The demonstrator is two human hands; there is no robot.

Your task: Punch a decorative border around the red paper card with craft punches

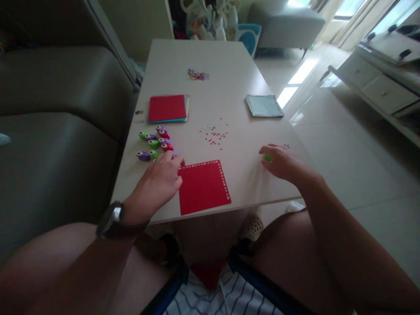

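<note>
A red paper sheet [204, 188] with small cut-outs along its top and right edges lies at the table's near edge. My left hand [164, 177] has its fingers curled at the sheet's upper left corner, thumb and index finger closed on its edge. Beside that hand sit several small purple, green and red craft punches [153, 143] with eye-like knobs, some partly hidden by it. At the right of the table my right hand [282, 162] is wrapped over a green craft punch [268, 157], mostly covered by the fingers.
Red and pale confetti [215, 134] lies mid-table, with a multicoloured confetti pile [197, 75] farther back. A stack of coloured paper [167, 108] stands left; a pale sheet with a punched border [264, 106] lies right. A grey sofa [59, 83] flanks the white table [226, 57].
</note>
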